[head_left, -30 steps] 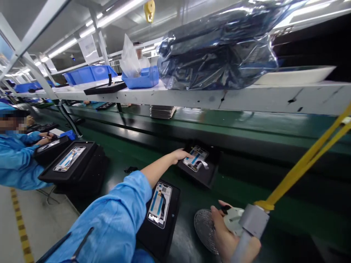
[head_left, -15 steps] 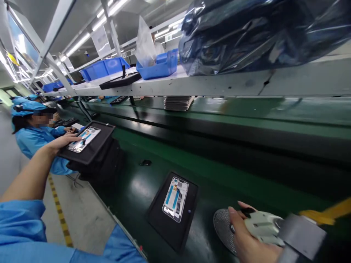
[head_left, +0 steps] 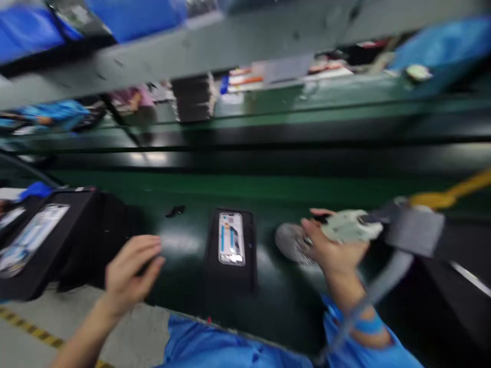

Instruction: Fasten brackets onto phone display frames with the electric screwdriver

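My left hand (head_left: 132,273) is in the air over the bench's front edge, thumb and fingers apart, holding nothing. To its right, a white-framed phone part (head_left: 231,238) with blue strips lies on a black tray (head_left: 230,280). My right hand (head_left: 332,250) grips a pale green hand tool (head_left: 351,226) with a grey hose (head_left: 391,276) behind it. A round grey mesh-like disc (head_left: 293,243) lies by my right fingertips; whether it touches the tool cannot be made out. On the left, a second phone part (head_left: 34,237) rests on a stack of black trays (head_left: 88,230).
A small black piece (head_left: 175,211) lies on the green bench between the stack and the tray. Overhead runs a grey shelf (head_left: 215,46) with blue bins (head_left: 138,18). A yellow strap (head_left: 433,200) hangs at the right. Another dark stack (head_left: 452,296) stands at lower right.
My left hand has let go of the phone part on the stacked trays and moved right, away from it. The view has swung right and down. My right hand still grips the tool.
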The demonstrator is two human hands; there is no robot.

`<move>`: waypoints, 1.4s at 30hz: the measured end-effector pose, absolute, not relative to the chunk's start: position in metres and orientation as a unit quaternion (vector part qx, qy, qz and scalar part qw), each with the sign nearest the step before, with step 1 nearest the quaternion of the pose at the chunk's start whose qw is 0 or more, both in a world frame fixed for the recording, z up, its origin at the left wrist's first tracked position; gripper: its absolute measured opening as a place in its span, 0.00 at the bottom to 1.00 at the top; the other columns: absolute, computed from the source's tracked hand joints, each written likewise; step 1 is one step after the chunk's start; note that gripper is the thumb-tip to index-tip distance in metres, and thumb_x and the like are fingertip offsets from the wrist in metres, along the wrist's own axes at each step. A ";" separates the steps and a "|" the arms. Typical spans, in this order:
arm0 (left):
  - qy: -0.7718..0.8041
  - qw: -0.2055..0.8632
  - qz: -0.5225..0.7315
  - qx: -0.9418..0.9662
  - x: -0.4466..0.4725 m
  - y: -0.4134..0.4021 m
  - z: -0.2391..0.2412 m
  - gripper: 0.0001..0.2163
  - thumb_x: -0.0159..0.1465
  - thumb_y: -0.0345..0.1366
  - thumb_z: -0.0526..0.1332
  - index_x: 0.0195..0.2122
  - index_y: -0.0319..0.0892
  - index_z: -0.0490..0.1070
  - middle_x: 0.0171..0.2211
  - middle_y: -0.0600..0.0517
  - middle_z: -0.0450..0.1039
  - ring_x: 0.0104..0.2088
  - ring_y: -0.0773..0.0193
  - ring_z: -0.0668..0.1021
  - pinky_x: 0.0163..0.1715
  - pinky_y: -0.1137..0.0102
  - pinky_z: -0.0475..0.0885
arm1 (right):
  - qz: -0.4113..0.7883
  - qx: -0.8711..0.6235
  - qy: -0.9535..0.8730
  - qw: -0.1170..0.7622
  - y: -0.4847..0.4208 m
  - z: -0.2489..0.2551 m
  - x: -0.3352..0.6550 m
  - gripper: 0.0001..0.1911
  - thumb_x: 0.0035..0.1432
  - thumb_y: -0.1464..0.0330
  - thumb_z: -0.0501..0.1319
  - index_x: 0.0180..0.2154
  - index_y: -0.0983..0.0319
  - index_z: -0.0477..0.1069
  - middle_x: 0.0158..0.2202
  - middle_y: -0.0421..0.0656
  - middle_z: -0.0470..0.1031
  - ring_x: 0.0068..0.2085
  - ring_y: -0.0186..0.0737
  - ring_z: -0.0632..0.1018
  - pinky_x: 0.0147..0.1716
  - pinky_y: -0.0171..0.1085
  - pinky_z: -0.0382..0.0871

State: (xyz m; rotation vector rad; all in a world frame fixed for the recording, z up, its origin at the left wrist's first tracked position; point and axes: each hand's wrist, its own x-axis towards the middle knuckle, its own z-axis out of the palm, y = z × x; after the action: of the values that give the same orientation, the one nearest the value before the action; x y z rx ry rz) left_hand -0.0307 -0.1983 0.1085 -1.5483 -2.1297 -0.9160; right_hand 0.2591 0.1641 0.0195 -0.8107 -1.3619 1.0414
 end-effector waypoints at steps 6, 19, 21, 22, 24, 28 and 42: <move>-0.647 -0.056 -0.276 -0.708 0.033 -0.154 -0.032 0.20 0.69 0.38 0.76 0.61 0.48 0.78 0.71 0.37 0.75 0.76 0.37 0.72 0.69 0.40 0.81 | 0.373 -0.413 -0.575 0.599 0.194 0.004 0.267 0.19 0.53 0.53 0.76 0.40 0.57 0.78 0.23 0.32 0.70 0.22 0.35 0.72 0.26 0.39 0.72; -0.720 0.008 -0.256 -0.645 -0.071 0.035 -0.032 0.09 0.78 0.38 0.66 0.52 0.39 0.81 0.63 0.42 0.80 0.77 0.47 0.70 0.76 0.41 0.70 | 0.406 -0.348 -0.583 0.611 0.176 -0.006 0.269 0.14 0.59 0.64 0.79 0.46 0.56 0.83 0.28 0.34 0.76 0.25 0.35 0.75 0.29 0.39 0.75; -0.713 0.007 -0.265 -0.650 -0.073 0.045 -0.031 0.09 0.77 0.39 0.67 0.52 0.38 0.80 0.63 0.42 0.80 0.74 0.48 0.73 0.74 0.41 0.72 | 0.412 -0.349 -0.585 0.606 0.174 -0.006 0.270 0.13 0.60 0.64 0.79 0.46 0.56 0.83 0.28 0.33 0.76 0.25 0.35 0.76 0.29 0.39 0.76; -0.709 0.006 -0.270 -0.651 -0.069 0.041 -0.032 0.09 0.77 0.38 0.66 0.51 0.38 0.80 0.63 0.42 0.80 0.74 0.48 0.74 0.74 0.43 0.73 | 0.413 -0.349 -0.585 0.604 0.173 -0.006 0.270 0.14 0.60 0.64 0.79 0.46 0.56 0.83 0.28 0.33 0.76 0.25 0.35 0.76 0.30 0.39 0.76; -0.704 0.004 -0.277 -0.654 -0.053 0.020 -0.034 0.07 0.78 0.36 0.64 0.50 0.40 0.80 0.63 0.42 0.80 0.74 0.51 0.74 0.74 0.48 0.73 | 0.412 -0.348 -0.592 0.599 0.173 -0.004 0.271 0.14 0.60 0.63 0.79 0.46 0.56 0.82 0.28 0.33 0.76 0.25 0.35 0.76 0.30 0.39 0.76; -0.695 -0.013 -0.266 -0.668 0.010 -0.057 -0.034 0.05 0.75 0.33 0.66 0.49 0.45 0.81 0.61 0.44 0.83 0.71 0.49 0.78 0.74 0.48 0.74 | 0.369 -0.353 -0.597 0.619 0.178 -0.002 0.272 0.15 0.59 0.60 0.79 0.45 0.55 0.81 0.25 0.32 0.74 0.23 0.36 0.75 0.27 0.39 0.75; -0.684 0.012 -0.033 -0.729 0.085 -0.057 -0.019 0.25 0.79 0.44 0.60 0.73 0.39 0.73 0.78 0.42 0.64 0.72 0.35 0.75 0.61 0.45 0.76 | 0.324 -0.395 -0.566 0.647 0.182 -0.006 0.269 0.19 0.51 0.54 0.80 0.40 0.54 0.81 0.25 0.37 0.72 0.21 0.40 0.73 0.25 0.45 0.70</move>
State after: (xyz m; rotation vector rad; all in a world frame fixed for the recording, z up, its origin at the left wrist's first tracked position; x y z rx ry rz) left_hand 0.0847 -0.0567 -0.0190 -2.2715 -2.1319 -0.1013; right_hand 0.2694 0.1822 -0.0064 -0.8984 -1.2876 0.7364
